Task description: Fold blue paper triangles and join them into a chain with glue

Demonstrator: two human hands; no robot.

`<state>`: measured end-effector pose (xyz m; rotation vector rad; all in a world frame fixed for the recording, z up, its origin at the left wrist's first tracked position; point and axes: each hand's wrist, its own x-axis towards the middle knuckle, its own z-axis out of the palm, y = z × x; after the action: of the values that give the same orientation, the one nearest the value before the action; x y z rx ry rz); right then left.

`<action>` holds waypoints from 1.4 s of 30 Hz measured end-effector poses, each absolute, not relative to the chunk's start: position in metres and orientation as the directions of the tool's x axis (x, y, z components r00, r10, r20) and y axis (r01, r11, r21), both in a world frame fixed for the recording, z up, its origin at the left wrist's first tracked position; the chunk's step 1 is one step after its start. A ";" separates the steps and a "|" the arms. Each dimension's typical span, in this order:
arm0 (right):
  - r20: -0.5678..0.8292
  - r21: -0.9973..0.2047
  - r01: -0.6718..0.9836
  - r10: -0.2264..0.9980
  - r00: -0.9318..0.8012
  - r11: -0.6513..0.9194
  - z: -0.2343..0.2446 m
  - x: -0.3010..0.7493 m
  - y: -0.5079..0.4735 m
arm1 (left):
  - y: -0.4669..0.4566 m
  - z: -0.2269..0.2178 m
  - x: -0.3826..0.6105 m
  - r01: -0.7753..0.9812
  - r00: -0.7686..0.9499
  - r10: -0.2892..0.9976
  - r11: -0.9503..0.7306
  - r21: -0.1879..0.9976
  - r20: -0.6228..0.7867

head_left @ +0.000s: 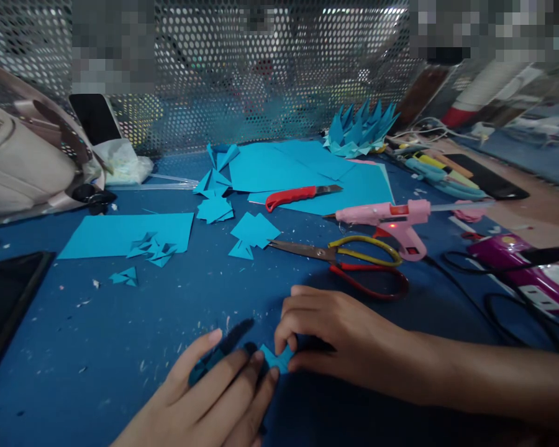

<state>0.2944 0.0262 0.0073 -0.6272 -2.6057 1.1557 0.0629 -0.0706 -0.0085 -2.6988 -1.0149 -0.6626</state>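
Both my hands meet over a small folded piece of light blue paper [277, 359] on the blue table [121, 347] near its front edge. My left hand [214, 391] comes in from the bottom, its fingertips pressed down on the paper's left side. My right hand [335, 335] reaches in from the right and pinches the paper's right side with thumb and fingers curled. Most of the piece is hidden under the fingers.
Scissors [354, 261] with yellow and red handles lie just beyond my right hand, then a pink glue gun [391, 217] and a red box cutter [298, 195]. Blue paper sheets [125, 234] and folded bits are scattered about. A spiky paper form [361, 130] sits at the back, a phone [4, 304] at left.
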 end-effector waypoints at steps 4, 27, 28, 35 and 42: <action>0.013 -0.740 0.297 0.454 -0.891 0.603 0.008 0.294 0.027 | -0.070 -0.007 0.065 0.662 0.665 0.581 -0.749 -0.011 0.469; 0.046 -0.669 0.211 0.323 -0.945 0.713 0.015 0.295 0.034 | -0.074 -0.008 0.063 0.666 0.672 0.609 -0.746 0.015 0.420; 0.048 -0.671 0.213 0.329 -0.943 0.710 0.015 0.295 0.034 | -0.074 -0.008 0.063 0.666 0.672 0.610 -0.746 0.018 0.420; 0.056 -0.696 0.215 0.350 -0.935 0.685 0.013 0.295 0.032 | -0.072 -0.007 0.064 0.671 0.676 0.622 -0.741 0.019 0.396; 0.021 -0.689 0.254 0.368 -0.930 0.679 0.018 0.296 0.033 | -0.071 -0.004 0.066 0.662 0.666 0.601 -0.749 0.022 0.443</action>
<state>0.2958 0.0330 0.0184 -0.5094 -2.7323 1.0846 0.0656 -0.0705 -0.0043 -2.7368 -1.0434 -0.6515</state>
